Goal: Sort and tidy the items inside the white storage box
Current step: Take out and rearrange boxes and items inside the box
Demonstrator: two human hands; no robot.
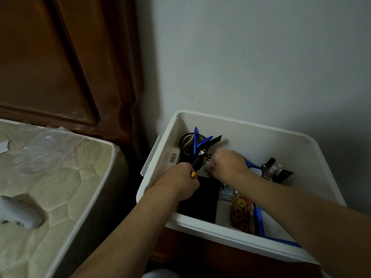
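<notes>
White storage box (261, 135) against wall, beside bed. Black mesh pen cup (190, 155) with blue pens near back-left corner. Left hand (180, 181) pinching small yellow item (193, 174). Right hand (226, 163) fisted; contents unclear.

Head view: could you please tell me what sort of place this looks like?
Probably a bedroom: a bare quilted mattress sits against a wooden headboard, with the white box beside it by a plain wall.
</notes>
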